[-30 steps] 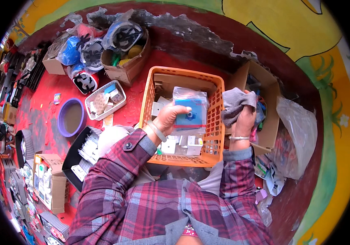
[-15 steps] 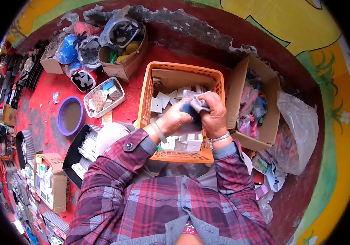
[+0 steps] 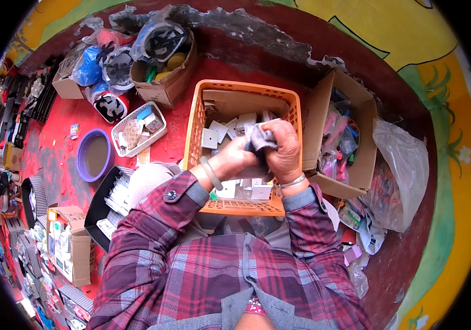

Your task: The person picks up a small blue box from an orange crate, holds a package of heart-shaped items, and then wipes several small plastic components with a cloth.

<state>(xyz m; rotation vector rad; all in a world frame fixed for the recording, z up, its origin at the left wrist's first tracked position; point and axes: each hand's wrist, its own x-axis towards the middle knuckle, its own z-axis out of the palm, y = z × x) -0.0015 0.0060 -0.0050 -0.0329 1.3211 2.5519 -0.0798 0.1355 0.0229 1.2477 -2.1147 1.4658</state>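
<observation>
orange basket (image 3: pixel 246 84): placed below both hands
cardboard box (image 3: pixel 337 186): placed right of right hand
left hand (image 3: pixel 229 163): curled; whether anything is pinched cannot be told
right hand (image 3: pixel 285 149): grey cloth (image 3: pixel 262 139) is pinched, bunched
cloth position: held at right fingertips, just beside left thumb

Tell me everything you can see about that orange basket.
The orange basket looks like plastic: roughly rectangular, open-topped, its walls pierced with many holes. It stands upright in front of the person, beside an open cardboard box on its right. Brown cardboard lines its far side, and white pieces, some square, lie jumbled inside. The left hand and right hand are over it, hiding part; whether they touch it, I can't tell.
</observation>
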